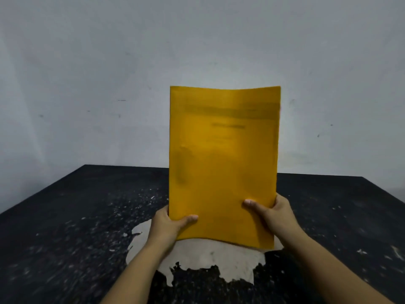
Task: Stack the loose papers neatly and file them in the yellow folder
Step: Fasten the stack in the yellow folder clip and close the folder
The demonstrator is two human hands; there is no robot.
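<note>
Head view: a flat yellow card folder (223,163) stands upright above the black, paint-worn tabletop (65,227). The left hand (168,227) and right hand (278,213) pinch its lower corners, thumbs in front, fingers behind. Printed lines above the thumbs are too blurred to read.

1. The yellow folder (223,163) stands upright above the middle of the black table (65,227), blocking the view and the way straight ahead to the far edge behind it.
2. The left hand (168,224) and right hand (278,213) grip the folder's lower corners, so both sides of its bottom edge are taken up.
3. Both forearms cross the near part of the table, narrowing the room between them over the worn pale patch (208,257).
4. To the left and right of the folder the tabletop lies open, bearing only flecks and scuffs.
5. The grey wall (197,40) closes off the space behind the table.
</note>
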